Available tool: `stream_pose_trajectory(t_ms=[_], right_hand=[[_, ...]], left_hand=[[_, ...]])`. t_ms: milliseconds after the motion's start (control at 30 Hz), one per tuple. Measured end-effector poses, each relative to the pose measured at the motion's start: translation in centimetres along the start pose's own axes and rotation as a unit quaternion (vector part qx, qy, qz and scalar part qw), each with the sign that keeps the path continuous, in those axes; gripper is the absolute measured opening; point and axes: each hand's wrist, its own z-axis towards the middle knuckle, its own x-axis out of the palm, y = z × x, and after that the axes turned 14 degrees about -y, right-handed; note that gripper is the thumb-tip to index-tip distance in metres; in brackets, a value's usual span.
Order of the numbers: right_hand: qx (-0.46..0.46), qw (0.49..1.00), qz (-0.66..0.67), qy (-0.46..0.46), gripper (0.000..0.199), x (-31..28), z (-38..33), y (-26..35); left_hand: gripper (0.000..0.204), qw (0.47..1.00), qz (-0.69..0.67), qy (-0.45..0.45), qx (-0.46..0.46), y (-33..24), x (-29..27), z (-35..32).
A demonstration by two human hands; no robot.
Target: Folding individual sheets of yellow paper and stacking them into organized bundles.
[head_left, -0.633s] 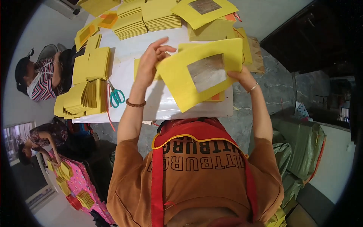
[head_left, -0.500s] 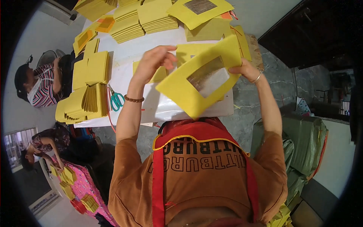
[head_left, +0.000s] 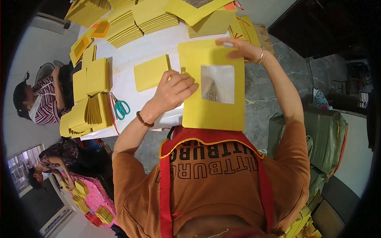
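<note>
A yellow sheet with a clear window lies squared up before me, its near end reaching past the table's front edge toward my apron. My left hand is closed at its left edge, fingers bent over the margin beside the window. Above the far right corner, my right hand has its fingers stretched apart, slightly blurred, and holds nothing. Whether its fingertips touch the sheet cannot be made out. Just left of the sheet rests a small stack of folded yellow pieces.
Green-handled scissors lie near the stacked yellow pieces at left. More yellow stacks and a windowed sheet stand at the far side. Two other people sit at left, one by a pink table. Green wrapped bundles stand at right.
The windowed sheet has gone from tilted in the air to flat and straight. My left hand has come down onto its left edge; my right hand has let go and moved up its far side.
</note>
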Motion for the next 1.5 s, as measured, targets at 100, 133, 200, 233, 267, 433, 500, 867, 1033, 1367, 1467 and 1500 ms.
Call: stream_pose_trajectory(t_ms=[100,133,200,233,267,433,500,867,1033,1367,1467,1500], right_hand=[[0.051,0.963,0.245,-0.104,0.055,-0.2,-0.3,-1.2],[0.058,0.963,0.244,-0.096,0.055,0.2,-0.6,-1.9],[0.026,0.948,0.126,-0.29,0.051,1.7,-1.9,-4.6],[0.032,0.95,0.124,-0.284,0.051,1.9,-3.0,-6.0],[-0.137,0.938,-0.112,-0.297,0.049,1.7,-4.3,-7.4],[-0.332,0.835,-0.395,-0.193,0.043,4.8,-8.2,-6.7],[-0.37,0.831,-0.366,-0.198,0.037,6.2,-8.8,-6.2],[-0.186,0.942,-0.206,-0.189,0.027,6.2,-7.4,-9.9],[-0.052,0.986,0.041,-0.151,0.031,6.8,-6.9,-7.1],[-0.072,0.947,0.132,-0.284,0.035,8.6,-5.8,-8.9],[-0.094,0.929,0.153,-0.324,0.033,8.9,-5.8,-8.7],[-0.095,0.928,0.151,-0.327,0.033,9.0,-5.8,-8.8]], left_hand=[[0.021,0.994,-0.003,-0.048,-0.094,-1.0,0.8,-2.2],[0.019,0.99,-0.021,-0.037,-0.133,-1.4,1.4,-3.1],[0.018,0.982,-0.037,-0.026,-0.182,-2.2,2.4,-4.5],[0.018,0.981,-0.031,-0.033,-0.19,-2.5,2.8,-4.9],[0.018,0.979,-0.025,-0.039,-0.198,-2.6,3.0,-5.1],[0.018,0.971,-0.044,-0.049,-0.23,-3.0,3.2,-5.4],[0.018,0.972,-0.04,-0.036,-0.229,-3.0,3.2,-5.6],[0.016,0.943,-0.102,-0.004,-0.318,-3.0,3.7,-5.0],[0.021,0.842,-0.175,-0.005,-0.511,-3.2,4.1,-4.8],[0.019,0.667,-0.219,-0.095,-0.706,-4.2,5.3,-4.2],[0.014,0.569,-0.281,-0.079,-0.769,-3.6,5.3,-4.5],[0.014,0.567,-0.28,-0.08,-0.77,-3.5,5.4,-4.4]])
